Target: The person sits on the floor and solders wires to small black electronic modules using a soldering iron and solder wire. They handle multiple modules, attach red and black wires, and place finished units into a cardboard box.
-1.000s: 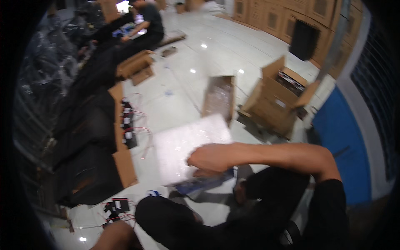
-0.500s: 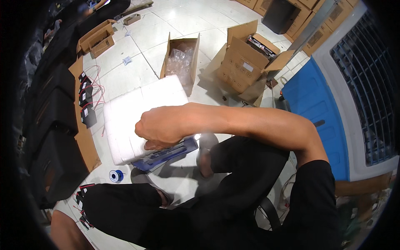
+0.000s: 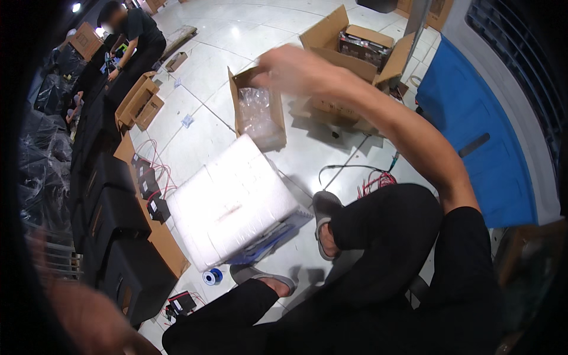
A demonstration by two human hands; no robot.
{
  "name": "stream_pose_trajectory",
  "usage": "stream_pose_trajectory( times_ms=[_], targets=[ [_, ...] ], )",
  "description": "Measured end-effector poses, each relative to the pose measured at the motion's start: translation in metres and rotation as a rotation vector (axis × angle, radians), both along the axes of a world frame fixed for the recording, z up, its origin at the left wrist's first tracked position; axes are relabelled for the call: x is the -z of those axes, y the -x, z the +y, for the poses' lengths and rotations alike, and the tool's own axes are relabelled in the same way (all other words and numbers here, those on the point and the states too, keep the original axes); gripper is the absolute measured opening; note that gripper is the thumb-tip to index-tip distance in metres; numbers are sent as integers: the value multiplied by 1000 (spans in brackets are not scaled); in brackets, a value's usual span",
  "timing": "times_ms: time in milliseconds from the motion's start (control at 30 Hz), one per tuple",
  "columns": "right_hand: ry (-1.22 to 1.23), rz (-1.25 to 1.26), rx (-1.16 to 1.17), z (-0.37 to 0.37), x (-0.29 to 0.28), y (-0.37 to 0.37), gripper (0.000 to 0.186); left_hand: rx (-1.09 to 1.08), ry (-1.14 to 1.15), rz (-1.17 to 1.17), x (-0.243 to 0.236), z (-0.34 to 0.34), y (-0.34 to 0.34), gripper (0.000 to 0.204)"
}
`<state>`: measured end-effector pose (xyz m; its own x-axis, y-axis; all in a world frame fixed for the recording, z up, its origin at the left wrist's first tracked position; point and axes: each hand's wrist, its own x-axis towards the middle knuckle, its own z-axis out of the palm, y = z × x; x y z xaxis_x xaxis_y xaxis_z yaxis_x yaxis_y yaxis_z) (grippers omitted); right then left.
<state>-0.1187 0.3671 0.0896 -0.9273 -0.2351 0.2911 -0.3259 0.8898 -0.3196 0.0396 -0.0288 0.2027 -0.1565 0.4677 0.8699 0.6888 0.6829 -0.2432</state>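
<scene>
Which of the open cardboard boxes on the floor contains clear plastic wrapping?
The narrow open box just beyond the white foam block, near the raised right hand. The larger box holds dark items.

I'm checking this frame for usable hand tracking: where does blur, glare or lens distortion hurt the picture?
Head view: the right hand, raised above the open cardboard box, is smeared by motion blur; the left hand at the lower left edge is a soft blur too. Ceiling lights glare off the glossy floor tiles. Fisheye bends lines and darkens the rim.
</scene>
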Motion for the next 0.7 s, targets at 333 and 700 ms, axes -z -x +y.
stream_pose_trajectory(
  times_ms=[333,700],
  targets=[
    [-437,3,466,108,145,-25,78,11,385,-1008,154,12,99,49],
    [-374,-183,510,195,79,59,38,179,418,-1003,229,37,95,55]
  ],
)
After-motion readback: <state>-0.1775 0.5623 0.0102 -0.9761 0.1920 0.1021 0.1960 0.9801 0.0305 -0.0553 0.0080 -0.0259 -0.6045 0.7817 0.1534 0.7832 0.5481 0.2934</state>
